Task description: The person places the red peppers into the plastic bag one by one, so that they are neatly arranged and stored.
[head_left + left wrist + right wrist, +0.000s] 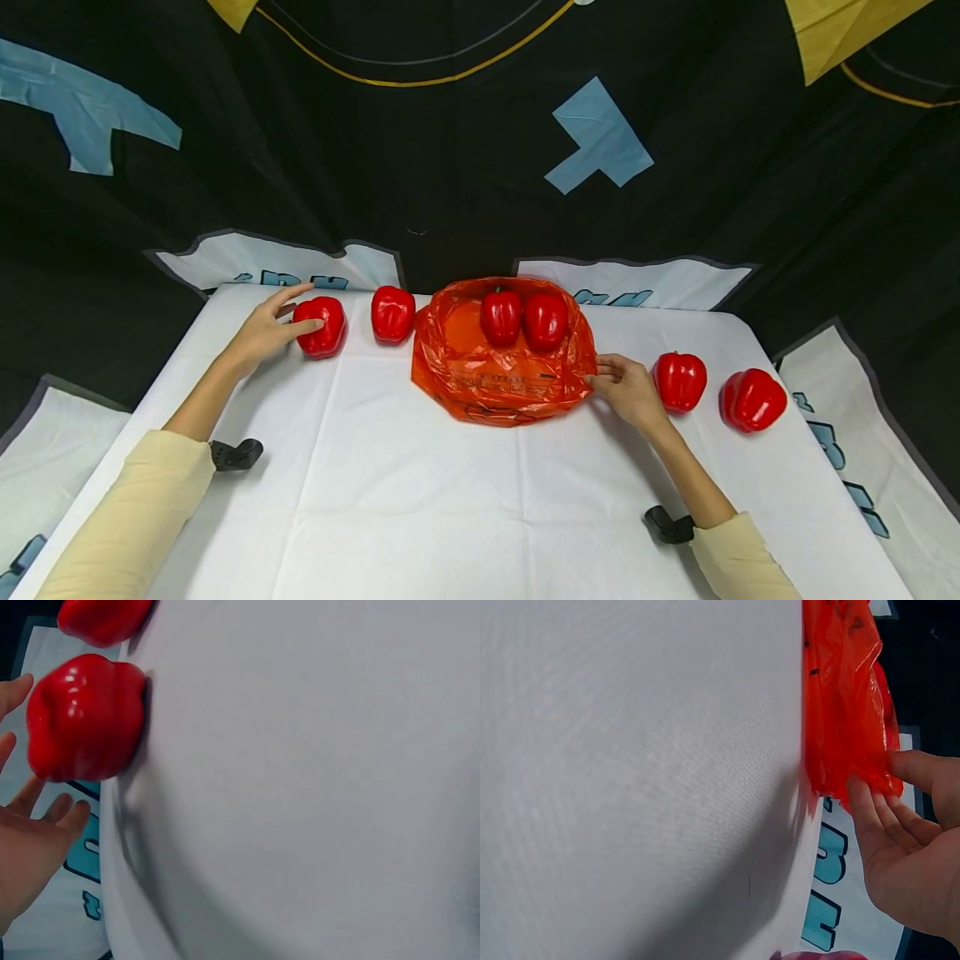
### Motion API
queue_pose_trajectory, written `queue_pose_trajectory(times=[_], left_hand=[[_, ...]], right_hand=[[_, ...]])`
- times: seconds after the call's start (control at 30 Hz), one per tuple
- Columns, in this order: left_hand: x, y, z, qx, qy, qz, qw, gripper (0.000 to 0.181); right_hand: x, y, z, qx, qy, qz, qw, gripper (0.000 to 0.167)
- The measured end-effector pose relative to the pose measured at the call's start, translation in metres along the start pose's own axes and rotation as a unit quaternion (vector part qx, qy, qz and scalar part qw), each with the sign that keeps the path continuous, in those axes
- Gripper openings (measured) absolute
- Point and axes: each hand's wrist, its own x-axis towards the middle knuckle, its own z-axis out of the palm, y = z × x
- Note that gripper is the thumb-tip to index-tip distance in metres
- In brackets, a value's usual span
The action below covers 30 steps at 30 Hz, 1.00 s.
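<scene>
An orange-red plastic bag (495, 383) stands with its mouth wide at the middle of the table's far side. Inside lie two red bell peppers, a left one (500, 318) and a right one (546, 322). My right hand (630, 392) pinches the bag's right rim; in the right wrist view the thumb and fingers lie on either side of the plastic (847, 712). My left hand (262, 332) reaches around another red bell pepper (321, 327) at the far left, fingers spread. The left wrist view shows that pepper (86, 716) on the table beside the fingertips, without a clear grip.
One more bell pepper (393, 315) sits between the left hand and the bag. Right of my right hand are two others, a nearer one (679, 382) and an outer one (753, 400). A white cloth covers the table (420, 508); a black printed curtain (450, 167) hangs behind.
</scene>
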Motion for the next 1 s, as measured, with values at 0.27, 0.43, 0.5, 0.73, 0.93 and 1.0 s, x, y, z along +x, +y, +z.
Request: queue_pose_trajectory(times=[0.27, 0.43, 0.5, 0.73, 0.93, 1.0], left_hand=[[0.0, -0.015, 0.0, -0.059, -0.023, -0.03, 0.9976, 0.084], [-0.001, -0.021, -0.002, -0.085, -0.029, -0.038, 0.9953, 0.082], [-0.001, -0.022, -0.003, -0.083, -0.033, -0.038, 0.9953, 0.081], [-0.001, -0.023, -0.004, -0.098, -0.047, -0.04, 0.9933, 0.081], [-0.002, -0.023, -0.005, -0.133, -0.049, -0.039, 0.9891, 0.078], [-0.003, -0.023, -0.005, -0.151, -0.05, -0.039, 0.9866, 0.076]], right_hand=[[0.0, 0.001, 0.001, -0.001, -0.002, -0.004, 1.0, 0.041], [0.0, 0.002, 0.001, -0.001, 0.0, -0.008, 1.0, 0.041], [0.001, 0.003, 0.001, 0.001, 0.0, -0.008, 1.0, 0.04], [0.002, 0.004, 0.003, 0.003, -0.003, -0.007, 1.0, 0.041], [0.002, 0.004, 0.003, -0.002, -0.002, -0.005, 1.0, 0.041], [0.002, 0.004, 0.003, -0.001, -0.002, -0.007, 1.0, 0.04]])
